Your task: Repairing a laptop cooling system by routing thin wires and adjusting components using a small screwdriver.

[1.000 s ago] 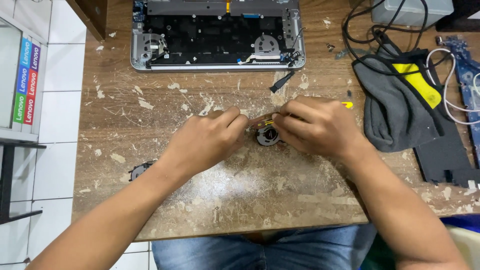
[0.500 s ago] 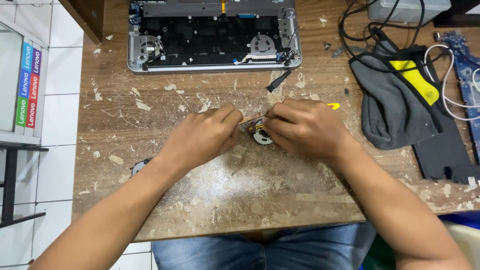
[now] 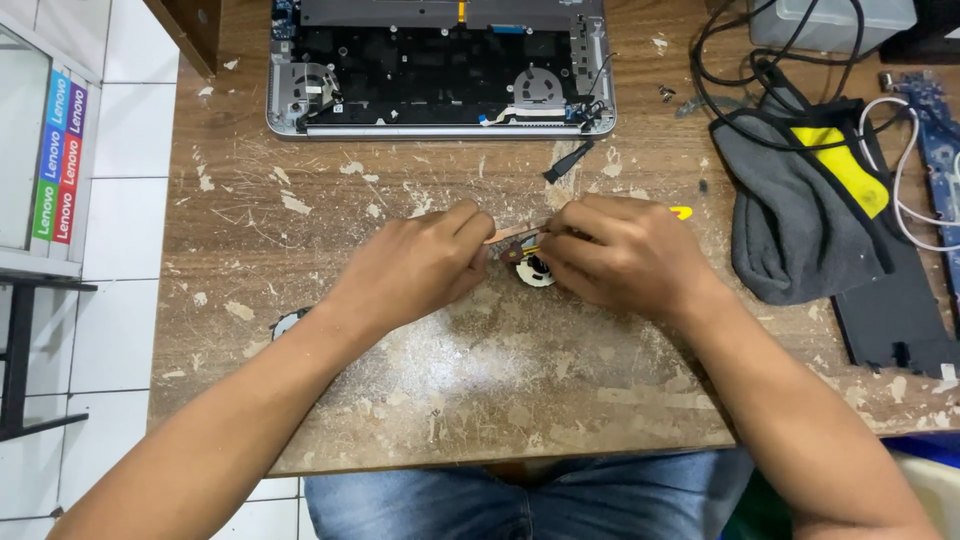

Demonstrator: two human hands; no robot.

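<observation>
1. Lying beyond both sets of fingers, an opened laptop base (image 3: 440,70) shows its black inside and two round fans.
2. A grey pouch (image 3: 800,210) with a yellow patch sits outward of the right hand's (image 3: 625,255) knuckles.
3. The left hand's (image 3: 425,265) fingers pinch a copper heat pipe (image 3: 515,234).
4. Under the right hand's curled, pressed-together fingertips sits a small round cooling fan (image 3: 533,270), pale with a dark hub, on the scarred wooden table (image 3: 480,390).

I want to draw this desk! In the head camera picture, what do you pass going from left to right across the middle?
Coloured striped strip → small round part at the table's edge → left hand → copper strip and small fan → right hand → grey pouch with a yellow patch.
</observation>
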